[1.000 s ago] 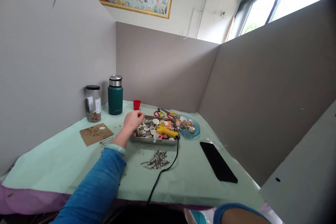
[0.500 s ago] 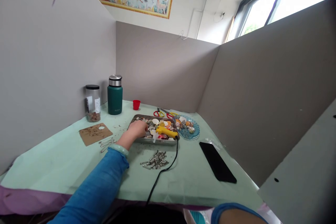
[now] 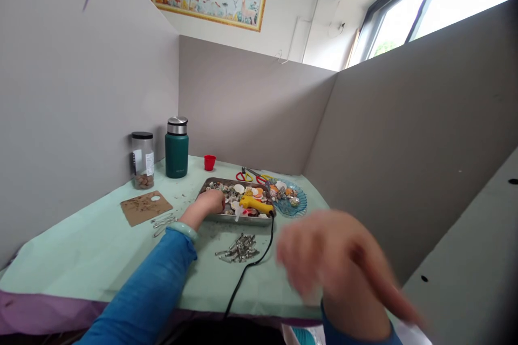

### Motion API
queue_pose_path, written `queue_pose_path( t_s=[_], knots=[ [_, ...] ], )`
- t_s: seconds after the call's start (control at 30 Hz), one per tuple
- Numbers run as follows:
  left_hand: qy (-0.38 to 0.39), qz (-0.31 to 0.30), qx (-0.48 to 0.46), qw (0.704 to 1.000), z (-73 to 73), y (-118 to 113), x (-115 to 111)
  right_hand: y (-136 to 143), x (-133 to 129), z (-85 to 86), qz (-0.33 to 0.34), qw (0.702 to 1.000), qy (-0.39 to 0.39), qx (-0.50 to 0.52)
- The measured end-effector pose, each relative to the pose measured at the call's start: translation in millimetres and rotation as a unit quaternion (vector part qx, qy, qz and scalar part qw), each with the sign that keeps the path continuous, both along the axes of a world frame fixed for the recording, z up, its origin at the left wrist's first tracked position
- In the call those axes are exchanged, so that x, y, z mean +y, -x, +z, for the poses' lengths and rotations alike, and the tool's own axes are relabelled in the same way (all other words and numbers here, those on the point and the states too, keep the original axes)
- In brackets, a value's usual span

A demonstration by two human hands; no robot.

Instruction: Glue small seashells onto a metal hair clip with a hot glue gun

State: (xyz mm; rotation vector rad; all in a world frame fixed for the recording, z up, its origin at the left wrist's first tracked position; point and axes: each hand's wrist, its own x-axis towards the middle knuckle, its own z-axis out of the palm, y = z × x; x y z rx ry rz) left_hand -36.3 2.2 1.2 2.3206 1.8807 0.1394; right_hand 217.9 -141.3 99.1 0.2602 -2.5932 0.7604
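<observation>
My left hand (image 3: 211, 201) reaches into the left part of a metal tray (image 3: 243, 219) of shells and small pieces. Its fingers are bent down, and what they hold, if anything, is hidden. A yellow glue gun (image 3: 256, 204) lies across the right side of the tray, its black cord running to the front edge. My right hand (image 3: 332, 253) is above the table at the right, blurred by motion, touching nothing visible; its thumb points away from the fingers. A pile of metal clips (image 3: 240, 248) lies in front of the tray.
Left stand a jar (image 3: 143, 160), a green bottle (image 3: 177, 148) and cardboard (image 3: 146, 208), with metal pins (image 3: 164, 222) nearby. Behind the tray are a red cup (image 3: 209, 162) and scissors (image 3: 244, 174). A blue plate (image 3: 301, 200) of shells stands right. Grey partitions surround the table.
My right hand has risen from the lower right edge into view over the table, and now covers the black phone-like slab. My left hand has shifted slightly left within the tray.
</observation>
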Motion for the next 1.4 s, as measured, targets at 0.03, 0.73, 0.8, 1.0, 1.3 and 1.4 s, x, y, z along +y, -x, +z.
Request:
queue_pose_path(
  t_s=[0.03, 0.73, 0.8, 1.0, 1.3, 1.4],
  knots=[
    [-0.01, 0.005, 0.003, 1.0, 0.0, -1, -1, 6, 24, -2.2, -0.08, 0.996, 0.039, 0.015],
    [-0.035, 0.019, -0.219, 0.975, -12.0, 0, 22, 27, 153, -109.1, -0.654, 0.736, -0.044, 0.166],
    [0.014, 0.048, -0.314, 0.948, -15.2, 2, 27, 27, 152, -109.4, -0.658, 0.735, -0.062, 0.151],
    [0.043, 0.022, -0.34, 0.939, -15.7, 4, 29, 26, 152, -111.8, -0.663, 0.733, -0.096, 0.12],
    [-0.095, 0.012, -0.06, 0.994, -5.3, -3, 9, 26, 155, -116.9, -0.657, 0.739, -0.115, 0.097],
    [-0.06, -0.003, -0.048, 0.997, -6.8, -8, 8, 27, 155, -117.7, -0.659, 0.737, -0.12, 0.094]
  ],
)
